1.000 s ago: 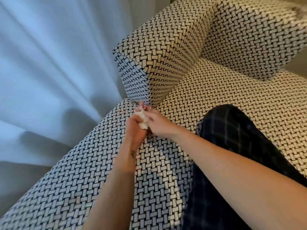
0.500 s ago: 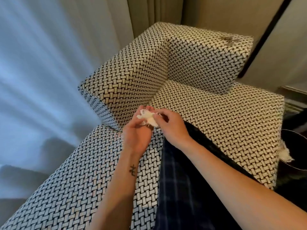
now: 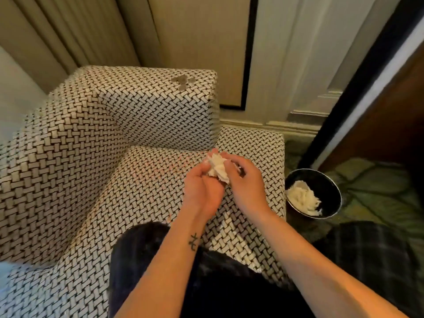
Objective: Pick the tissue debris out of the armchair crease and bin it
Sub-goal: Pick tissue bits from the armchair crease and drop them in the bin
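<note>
Above the armchair point(image 3: 149, 115) seat, the left hand point(image 3: 202, 191) and right hand point(image 3: 247, 189) each pinched the tissue wad point(image 3: 216, 167) in a curled grip; the bin point(image 3: 325, 180), beside the armchair, held loose tissue point(image 3: 302, 198).

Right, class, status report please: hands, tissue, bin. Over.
Hands: left hand and right hand both hold the tissue wad over the armchair seat. Black bin on floor to the right, more tissue inside. Path looks clear.

Left hand point(image 3: 203, 191) cupping tissue wad point(image 3: 216, 167), right hand point(image 3: 249, 185) pinching it, both forearms extended forward
</note>
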A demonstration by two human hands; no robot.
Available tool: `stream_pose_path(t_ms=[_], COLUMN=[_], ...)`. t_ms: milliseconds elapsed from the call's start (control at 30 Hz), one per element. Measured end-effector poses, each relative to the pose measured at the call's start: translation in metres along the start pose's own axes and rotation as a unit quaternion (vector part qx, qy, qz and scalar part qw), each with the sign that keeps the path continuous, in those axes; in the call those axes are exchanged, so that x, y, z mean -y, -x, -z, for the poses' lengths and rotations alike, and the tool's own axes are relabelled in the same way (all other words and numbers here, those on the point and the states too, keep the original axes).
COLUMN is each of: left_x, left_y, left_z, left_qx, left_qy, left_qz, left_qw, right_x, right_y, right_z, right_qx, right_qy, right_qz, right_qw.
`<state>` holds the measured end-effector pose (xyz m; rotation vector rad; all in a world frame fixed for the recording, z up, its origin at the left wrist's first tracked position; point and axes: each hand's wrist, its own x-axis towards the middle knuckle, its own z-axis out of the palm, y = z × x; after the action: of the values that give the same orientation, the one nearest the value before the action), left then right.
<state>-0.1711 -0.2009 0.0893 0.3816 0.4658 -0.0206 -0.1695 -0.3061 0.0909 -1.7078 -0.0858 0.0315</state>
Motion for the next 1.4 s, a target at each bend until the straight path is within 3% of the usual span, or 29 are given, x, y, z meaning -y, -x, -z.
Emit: stream_pose_path(t_ms=[367,467,600,767,867,1067,1400], left_x=[0.232,0.277,0.322,0.347,0.355,0.357,0.317], left_y=[-0.151,-0.180,-0.211,-0.240,-0.238,-0.238,-0.201], left_z=[-0.053,-0.044,-0.031,-0.008,-0.006,0.013,-0.004], left_qx=[0.007,0.005,-0.056,-0.092,-0.153,-0.166,-0.134], left_qy=[-0.196,-0.266,-0.298,-0.320,-0.311,-0.274,-0.227], left_qz=[0.159,0.178,0.206,0.216,0.201,0.232,0.240], left_qw=[0.968,0.947,0.930,0.918,0.916,0.919,0.934], right_x=[-0.136,-0.172,-0.217,-0.253,-0.274,-0.286,-0.238], right_y=[-0.076,-0.089,-0.103,-0.110,-0.107,-0.099,-0.080], right_z=[0.203,0.231,0.250,0.255,0.250,0.243,0.229], right_qx=[-0.224,-0.270,-0.332,-0.384,-0.393,-0.402,-0.342], right_qy=[-0.013,-0.103,-0.188,-0.214,-0.206,-0.261,-0.360], right_qz=[-0.154,-0.240,-0.327,-0.353,-0.379,-0.407,-0.355], right_qw=[0.962,0.927,0.865,0.826,0.812,0.778,0.792])
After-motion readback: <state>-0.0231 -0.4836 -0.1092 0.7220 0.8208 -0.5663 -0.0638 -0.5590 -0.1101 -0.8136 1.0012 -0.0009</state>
